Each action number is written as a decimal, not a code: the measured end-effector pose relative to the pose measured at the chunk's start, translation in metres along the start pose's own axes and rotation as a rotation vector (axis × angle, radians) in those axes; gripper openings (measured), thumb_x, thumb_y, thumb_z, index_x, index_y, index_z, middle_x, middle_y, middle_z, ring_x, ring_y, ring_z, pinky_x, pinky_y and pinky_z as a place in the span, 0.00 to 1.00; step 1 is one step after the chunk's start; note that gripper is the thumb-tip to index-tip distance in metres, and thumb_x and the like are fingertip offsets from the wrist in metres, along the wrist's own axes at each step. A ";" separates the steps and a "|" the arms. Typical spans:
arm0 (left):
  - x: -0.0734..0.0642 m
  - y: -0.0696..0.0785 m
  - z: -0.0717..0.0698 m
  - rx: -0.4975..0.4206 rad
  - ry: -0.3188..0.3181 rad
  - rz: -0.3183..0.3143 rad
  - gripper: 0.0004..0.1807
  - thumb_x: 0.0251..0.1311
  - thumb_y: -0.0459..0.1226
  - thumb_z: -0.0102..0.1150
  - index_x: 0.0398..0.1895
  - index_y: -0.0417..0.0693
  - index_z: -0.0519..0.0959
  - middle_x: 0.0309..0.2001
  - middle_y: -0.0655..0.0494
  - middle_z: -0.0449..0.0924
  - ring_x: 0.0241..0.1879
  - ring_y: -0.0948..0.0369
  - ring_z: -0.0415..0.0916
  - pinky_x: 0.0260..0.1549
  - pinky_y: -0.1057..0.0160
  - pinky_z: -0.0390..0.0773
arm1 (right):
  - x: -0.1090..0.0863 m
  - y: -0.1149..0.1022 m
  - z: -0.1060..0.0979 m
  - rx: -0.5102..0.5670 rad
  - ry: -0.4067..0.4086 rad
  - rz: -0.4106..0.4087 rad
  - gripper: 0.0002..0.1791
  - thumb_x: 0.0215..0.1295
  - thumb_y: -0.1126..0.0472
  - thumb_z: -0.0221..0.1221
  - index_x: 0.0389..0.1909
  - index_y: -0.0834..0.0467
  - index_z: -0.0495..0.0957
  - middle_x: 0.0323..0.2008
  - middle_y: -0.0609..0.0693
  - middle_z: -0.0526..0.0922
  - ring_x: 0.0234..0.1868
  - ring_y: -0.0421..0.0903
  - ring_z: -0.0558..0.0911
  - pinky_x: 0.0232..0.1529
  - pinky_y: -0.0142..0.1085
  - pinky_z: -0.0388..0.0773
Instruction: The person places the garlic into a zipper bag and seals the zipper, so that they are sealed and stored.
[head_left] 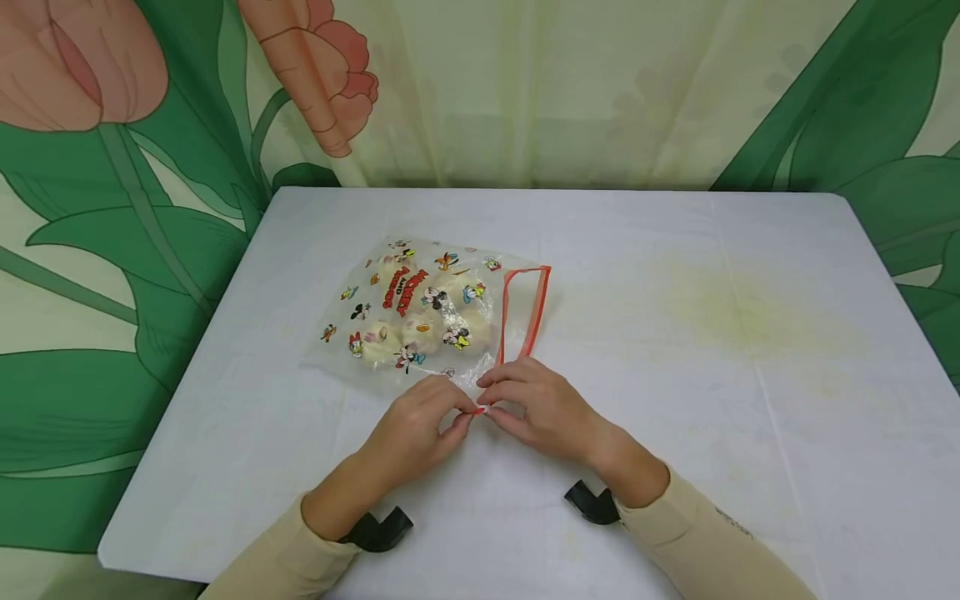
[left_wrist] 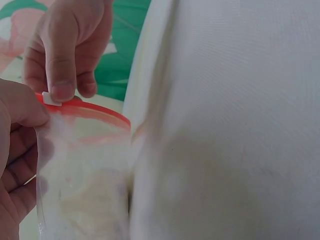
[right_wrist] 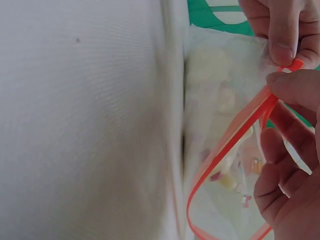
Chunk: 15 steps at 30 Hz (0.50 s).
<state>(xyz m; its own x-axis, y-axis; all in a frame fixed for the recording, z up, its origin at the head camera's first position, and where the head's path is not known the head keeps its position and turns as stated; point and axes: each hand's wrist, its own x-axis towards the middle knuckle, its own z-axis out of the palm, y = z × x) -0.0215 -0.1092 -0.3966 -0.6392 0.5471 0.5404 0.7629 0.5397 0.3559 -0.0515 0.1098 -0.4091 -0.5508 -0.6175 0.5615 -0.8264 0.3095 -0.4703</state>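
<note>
A clear plastic zip bag [head_left: 327, 353] printed with small cartoon figures lies on the table, its red zipper strip [head_left: 537, 308] on the right side. Several pale, rounded things [head_left: 422, 332] show through the plastic; their kind is hard to make out. My left hand [head_left: 412, 421] pinches the near corner of the bag at the end of the strip. Thumb and fingers of my right hand [head_left: 546, 408] pinch the white slider [left_wrist: 51, 99], close beside the left fingertips. Farther along, the strip's two red edges stand apart, so the bag's mouth gapes there.
A white cloth covers the table [head_left: 712, 400]. Behind it hangs a pale curtain [head_left: 540, 100] with large printed flowers and green leaves. A black strap piece [head_left: 378, 530] sits at the left wrist, and another black piece [head_left: 592, 503] at the right.
</note>
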 end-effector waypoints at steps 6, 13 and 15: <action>0.000 -0.002 0.000 -0.018 0.009 0.009 0.13 0.46 0.24 0.73 0.31 0.45 0.79 0.31 0.57 0.80 0.35 0.60 0.77 0.37 0.66 0.80 | 0.000 0.003 0.003 -0.021 0.030 -0.048 0.08 0.53 0.69 0.69 0.35 0.58 0.86 0.42 0.47 0.85 0.44 0.47 0.80 0.44 0.36 0.78; -0.001 -0.005 0.002 -0.042 0.039 0.041 0.13 0.45 0.23 0.71 0.29 0.45 0.78 0.29 0.58 0.78 0.33 0.61 0.75 0.44 0.61 0.81 | 0.004 0.005 0.002 -0.059 0.029 -0.078 0.09 0.50 0.70 0.68 0.33 0.57 0.85 0.39 0.46 0.85 0.41 0.45 0.80 0.42 0.35 0.78; -0.001 -0.006 0.002 -0.054 0.045 0.046 0.13 0.45 0.22 0.70 0.29 0.44 0.77 0.28 0.57 0.78 0.33 0.60 0.75 0.48 0.58 0.80 | 0.006 0.006 0.002 -0.076 0.040 -0.090 0.09 0.49 0.70 0.68 0.32 0.57 0.84 0.38 0.45 0.85 0.40 0.45 0.80 0.41 0.36 0.77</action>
<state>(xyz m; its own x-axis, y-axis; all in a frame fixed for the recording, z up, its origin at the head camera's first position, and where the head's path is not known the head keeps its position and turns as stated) -0.0257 -0.1115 -0.4004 -0.5996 0.5407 0.5900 0.7961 0.4787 0.3703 -0.0590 0.1062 -0.4100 -0.4769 -0.6162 0.6268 -0.8784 0.3086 -0.3650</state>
